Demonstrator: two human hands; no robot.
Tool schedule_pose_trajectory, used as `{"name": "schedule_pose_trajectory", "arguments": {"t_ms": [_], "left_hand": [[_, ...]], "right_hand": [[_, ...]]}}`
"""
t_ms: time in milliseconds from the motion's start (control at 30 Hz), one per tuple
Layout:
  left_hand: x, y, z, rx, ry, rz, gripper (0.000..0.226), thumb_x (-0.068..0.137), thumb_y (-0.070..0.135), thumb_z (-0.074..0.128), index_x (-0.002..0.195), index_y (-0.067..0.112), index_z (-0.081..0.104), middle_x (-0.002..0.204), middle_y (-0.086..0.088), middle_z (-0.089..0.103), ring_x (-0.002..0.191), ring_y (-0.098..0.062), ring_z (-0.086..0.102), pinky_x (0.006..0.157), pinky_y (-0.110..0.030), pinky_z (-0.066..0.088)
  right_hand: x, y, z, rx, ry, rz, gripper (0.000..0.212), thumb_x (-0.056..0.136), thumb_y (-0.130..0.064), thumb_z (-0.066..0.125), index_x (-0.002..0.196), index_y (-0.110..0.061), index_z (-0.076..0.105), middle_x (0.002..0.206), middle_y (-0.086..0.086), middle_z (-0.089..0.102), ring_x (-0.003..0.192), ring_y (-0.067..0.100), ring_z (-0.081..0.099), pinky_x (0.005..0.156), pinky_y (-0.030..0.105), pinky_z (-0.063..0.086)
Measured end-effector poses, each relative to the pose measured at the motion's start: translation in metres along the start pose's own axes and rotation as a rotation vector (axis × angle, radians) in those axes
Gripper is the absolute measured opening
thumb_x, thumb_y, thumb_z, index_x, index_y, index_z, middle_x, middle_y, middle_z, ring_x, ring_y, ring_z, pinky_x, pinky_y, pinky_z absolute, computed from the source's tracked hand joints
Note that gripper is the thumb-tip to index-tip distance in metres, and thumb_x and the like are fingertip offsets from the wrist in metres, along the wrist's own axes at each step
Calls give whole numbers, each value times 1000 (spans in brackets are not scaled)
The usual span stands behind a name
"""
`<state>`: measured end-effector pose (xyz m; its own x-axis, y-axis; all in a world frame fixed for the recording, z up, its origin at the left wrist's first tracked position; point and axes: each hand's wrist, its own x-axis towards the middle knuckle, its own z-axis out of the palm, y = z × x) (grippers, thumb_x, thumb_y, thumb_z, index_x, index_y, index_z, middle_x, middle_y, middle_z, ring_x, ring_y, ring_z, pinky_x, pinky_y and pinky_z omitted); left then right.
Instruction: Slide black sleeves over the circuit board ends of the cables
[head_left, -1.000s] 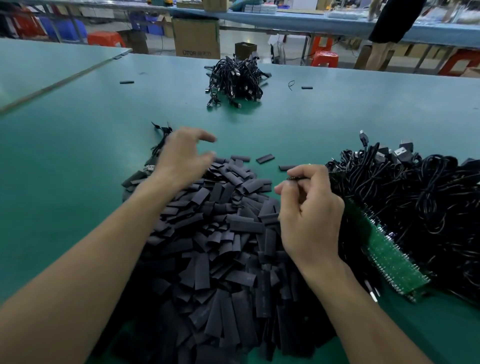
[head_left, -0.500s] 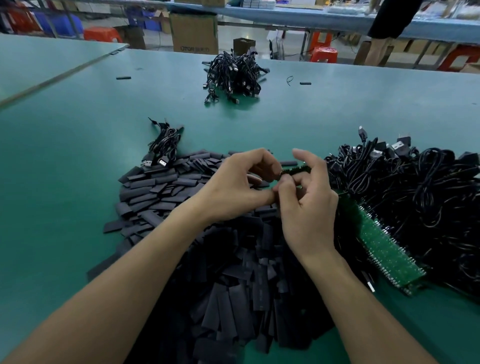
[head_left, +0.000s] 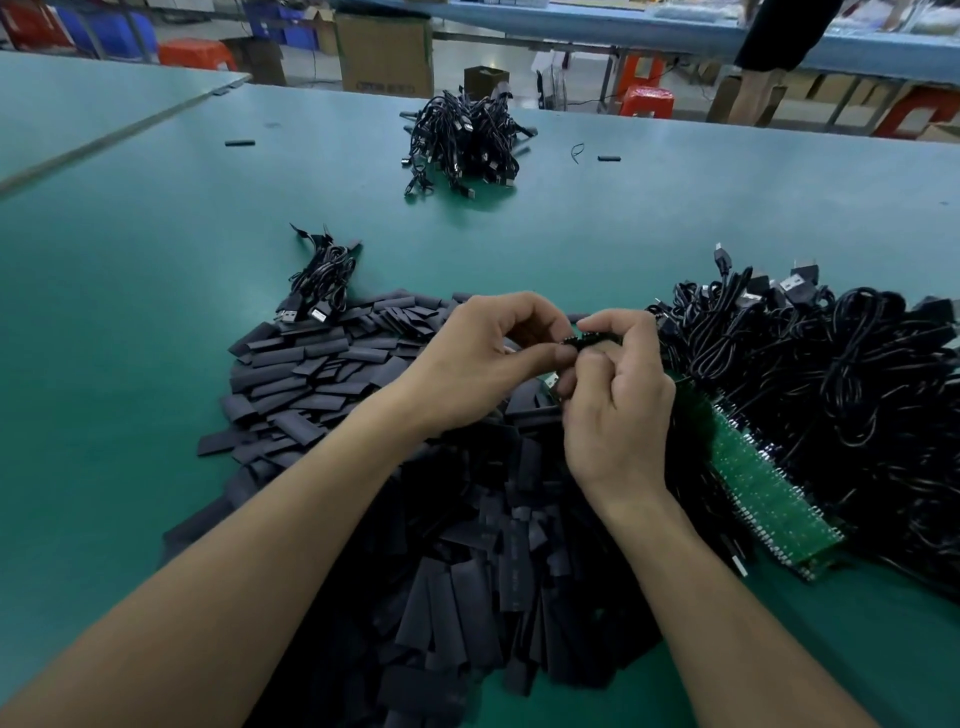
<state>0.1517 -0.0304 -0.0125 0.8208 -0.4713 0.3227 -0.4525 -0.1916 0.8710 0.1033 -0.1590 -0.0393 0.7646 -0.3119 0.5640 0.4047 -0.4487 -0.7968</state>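
A big heap of flat black sleeves (head_left: 415, 545) covers the green table in front of me. To the right lies a tangle of black cables (head_left: 831, 389) with green circuit boards (head_left: 763, 493) lined up along its near edge. My left hand (head_left: 483, 358) and my right hand (head_left: 618, 405) meet above the heap. Between their fingertips is a small green circuit board end (head_left: 589, 339) with a black sleeve at it. How far the sleeve sits over the board is hidden by my fingers.
A small bundle of cables (head_left: 319, 283) with USB plugs lies just past the sleeve heap on the left. A larger bundle (head_left: 462, 140) sits further back. Stray sleeves (head_left: 240, 142) lie on the far table. A person stands beyond the far edge at the right.
My left hand left the sleeve heap and came to my right hand. Both hands now pinch the board end together, slightly further from me than half a second ago.
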Motion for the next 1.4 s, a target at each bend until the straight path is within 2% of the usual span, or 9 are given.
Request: {"name": "schedule_pose_trajectory", "arguments": {"t_ms": [133,367,467,567,733,867,1000,1267,1400], "left_hand": [[-1,-1,2,40,4,21,4,92,1,68,95,4,67,76,4,63,60,8,50,64,-9,39],[-4,2,1,88,-19,20,5,94,1,66,94,6,68,78,-1,64,64,6,50,65,-10,40],[-4,3,-2,68,-45,12,7,94,3,66,93,10,66,76,5,63,63,7,51,64,-11,40],[-3,2,-5,19,-78,-10,6,94,3,66,93,10,66,80,1,65,69,0,55,67,-18,45],[-2,2,-11,-1,-111,-21,14,93,4,68,88,17,67,77,6,67,70,0,58,69,-16,46],[-2,5,-12,1,-115,-5,10,93,5,68,90,14,68,78,2,67,68,0,56,66,-15,46],[-1,6,-12,6,-131,5,8,94,5,67,91,12,68,78,3,66,66,3,55,65,-11,42],[-2,7,-9,-96,-167,-11,4,94,-2,63,97,-1,66,88,-10,68,81,-10,61,80,-20,50],[-2,14,-8,-91,-214,-12,7,93,-1,65,93,6,67,84,-3,68,78,-5,60,77,-18,48]], "right_hand": [[3,3,-1,34,-1,84,22,84,-10,42,90,-28,55,55,-4,61,45,10,53,49,29,44],[9,4,-1,176,-10,254,22,74,-21,47,74,-38,61,46,1,58,40,15,47,54,28,38],[10,2,-2,220,1,273,25,74,-19,48,72,-37,64,45,1,57,40,17,46,50,28,37],[10,0,-3,236,6,277,24,74,-17,49,69,-35,65,44,3,56,38,17,46,48,25,36],[10,-4,-4,244,1,271,22,72,-18,48,64,-32,64,40,2,52,35,17,43,44,21,33],[12,-8,-7,317,6,293,28,73,-13,48,60,-32,64,38,1,49,32,14,40,42,19,29],[13,-11,-8,354,-5,327,20,73,-13,48,61,-23,61,36,0,46,29,13,34,40,16,26],[15,-14,-10,446,-34,361,13,74,-9,49,65,-13,57,36,1,44,27,10,31,38,13,26],[16,-14,-12,478,1,349,14,74,-4,47,68,-10,58,37,0,45,26,10,31,36,13,27]]}}
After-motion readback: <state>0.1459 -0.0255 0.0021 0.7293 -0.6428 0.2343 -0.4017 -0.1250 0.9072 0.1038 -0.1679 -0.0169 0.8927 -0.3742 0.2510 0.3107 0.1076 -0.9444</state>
